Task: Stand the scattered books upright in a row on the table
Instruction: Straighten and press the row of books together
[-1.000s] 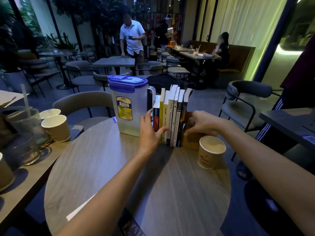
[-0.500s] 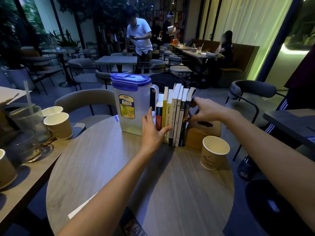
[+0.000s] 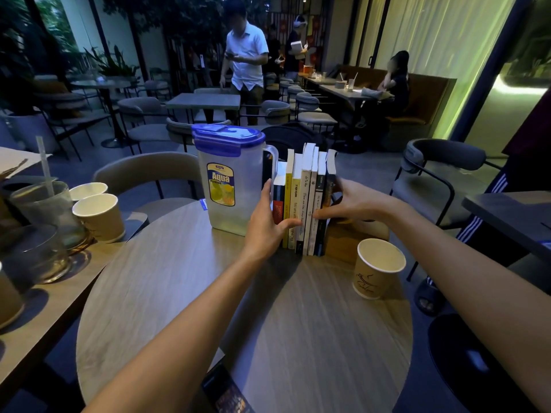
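Note:
Several books (image 3: 305,198) stand upright in a tight row at the far side of the round wooden table (image 3: 208,293), spines facing me. My left hand (image 3: 267,226) presses flat against the row's left end, thumb across the lower spines. My right hand (image 3: 351,204) presses the row's right end, thumb laid across the spines. The two hands squeeze the row between them. A brown tissue box (image 3: 346,236) sits right behind my right hand, touching the last book.
A clear plastic jug (image 3: 229,180) with a blue lid stands just left of the books. A paper cup (image 3: 377,268) stands at the right. A dark phone-like object (image 3: 226,391) lies at the near edge. Cups and glasses crowd the left side table (image 3: 44,317).
My right hand has come down from the top of the tissue box onto the right end of the row, thumb now across the spines. My left hand stays at the left end.

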`<state>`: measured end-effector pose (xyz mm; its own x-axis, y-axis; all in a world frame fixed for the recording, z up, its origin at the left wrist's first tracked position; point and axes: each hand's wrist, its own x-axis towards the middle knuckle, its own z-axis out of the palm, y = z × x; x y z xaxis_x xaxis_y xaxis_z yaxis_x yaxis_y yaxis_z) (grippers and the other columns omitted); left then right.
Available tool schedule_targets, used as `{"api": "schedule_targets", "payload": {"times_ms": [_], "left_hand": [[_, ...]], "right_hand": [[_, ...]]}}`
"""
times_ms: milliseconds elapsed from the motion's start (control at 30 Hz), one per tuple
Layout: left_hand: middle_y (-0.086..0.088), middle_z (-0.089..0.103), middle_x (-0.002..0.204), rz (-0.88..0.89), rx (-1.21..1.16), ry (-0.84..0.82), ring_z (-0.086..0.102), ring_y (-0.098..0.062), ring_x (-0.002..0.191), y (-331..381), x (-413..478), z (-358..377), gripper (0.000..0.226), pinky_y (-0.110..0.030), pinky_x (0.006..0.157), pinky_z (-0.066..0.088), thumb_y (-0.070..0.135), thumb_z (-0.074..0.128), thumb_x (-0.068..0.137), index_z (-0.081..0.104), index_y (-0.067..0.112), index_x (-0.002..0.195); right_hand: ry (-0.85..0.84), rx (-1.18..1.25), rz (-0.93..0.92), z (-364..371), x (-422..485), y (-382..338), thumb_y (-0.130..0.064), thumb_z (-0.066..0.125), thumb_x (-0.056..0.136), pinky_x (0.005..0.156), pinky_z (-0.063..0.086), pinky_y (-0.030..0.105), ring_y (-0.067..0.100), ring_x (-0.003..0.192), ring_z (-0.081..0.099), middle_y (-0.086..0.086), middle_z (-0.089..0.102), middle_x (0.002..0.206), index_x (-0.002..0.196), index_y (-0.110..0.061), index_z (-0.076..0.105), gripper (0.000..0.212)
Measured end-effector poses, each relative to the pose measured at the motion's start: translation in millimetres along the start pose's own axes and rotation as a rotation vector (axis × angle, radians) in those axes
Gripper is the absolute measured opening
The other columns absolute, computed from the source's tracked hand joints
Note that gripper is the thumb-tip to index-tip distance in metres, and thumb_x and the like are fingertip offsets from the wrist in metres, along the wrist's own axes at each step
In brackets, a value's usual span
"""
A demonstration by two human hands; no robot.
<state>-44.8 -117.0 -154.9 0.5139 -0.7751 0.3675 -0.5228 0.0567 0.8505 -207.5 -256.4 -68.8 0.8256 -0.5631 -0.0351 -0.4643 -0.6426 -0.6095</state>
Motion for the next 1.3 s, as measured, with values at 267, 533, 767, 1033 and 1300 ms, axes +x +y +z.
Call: {"api": "schedule_targets", "payload": {"times_ms": [267, 533, 767, 1033, 1300], "left_hand": [[-0.002, 0.037, 0.153, -0.013, -0.016, 0.077, 0.045, -0.019, 0.137, -3.5, -6.7, 2.3, 0.113, -0.052, 0.107, 0.045, 0.034, 0.084, 0.074, 0.008, 0.032, 0.157], [-0.005, 0.030, 0.151, 0.030, 0.061, 0.259, 0.026, -0.010, 0.140, 6.3, -24.8, 23.4, 0.113, -0.030, 0.112, 0.028, 0.035, 0.083, 0.076, 0.007, 0.022, 0.158], [-0.004, 0.034, 0.147, -0.041, 0.013, 0.272, 0.032, -0.015, 0.137, 13.2, -15.9, 29.8, 0.093, -0.031, 0.111, 0.035, 0.032, 0.075, 0.085, 0.018, 0.021, 0.157], [0.001, 0.042, 0.152, -0.040, 0.039, 0.188, 0.041, -0.018, 0.139, 3.6, -1.1, 17.3, 0.103, -0.049, 0.110, 0.042, 0.037, 0.080, 0.077, 0.015, 0.029, 0.157], [0.002, 0.045, 0.149, -0.008, 0.073, 0.196, 0.043, -0.015, 0.137, 2.6, 3.6, 11.7, 0.105, -0.046, 0.108, 0.045, 0.040, 0.083, 0.074, 0.020, 0.026, 0.156]], "right_hand": [[-0.146, 0.022, 0.110, -21.8, 2.7, 11.2, -0.012, 0.080, 0.080, 0.097, 0.046, 0.029, 0.014, 0.121, 0.053, -0.004, 0.051, 0.139, 0.148, -0.026, 0.036, 0.082], [0.203, 0.465, 0.176, -21.0, 25.4, -2.4, -0.005, 0.045, 0.103, 0.086, 0.059, 0.044, 0.031, 0.102, 0.070, 0.017, 0.068, 0.115, 0.115, -0.019, 0.059, 0.023], [0.386, 0.845, 0.302, -14.7, 66.3, -9.3, -0.070, 0.039, 0.091, 0.079, 0.051, 0.042, 0.030, 0.085, 0.065, 0.015, 0.072, 0.098, 0.107, -0.011, 0.073, 0.070], [0.115, 0.682, 0.230, -23.5, 79.9, 1.5, -0.066, 0.068, 0.075, 0.078, 0.047, 0.036, 0.027, 0.090, 0.061, 0.011, 0.065, 0.099, 0.121, -0.011, 0.065, 0.072], [0.021, 0.617, 0.210, -31.1, 88.1, 4.7, -0.069, 0.072, 0.072, 0.094, 0.051, 0.042, 0.027, 0.095, 0.065, 0.011, 0.069, 0.101, 0.129, -0.008, 0.061, 0.085]]}}
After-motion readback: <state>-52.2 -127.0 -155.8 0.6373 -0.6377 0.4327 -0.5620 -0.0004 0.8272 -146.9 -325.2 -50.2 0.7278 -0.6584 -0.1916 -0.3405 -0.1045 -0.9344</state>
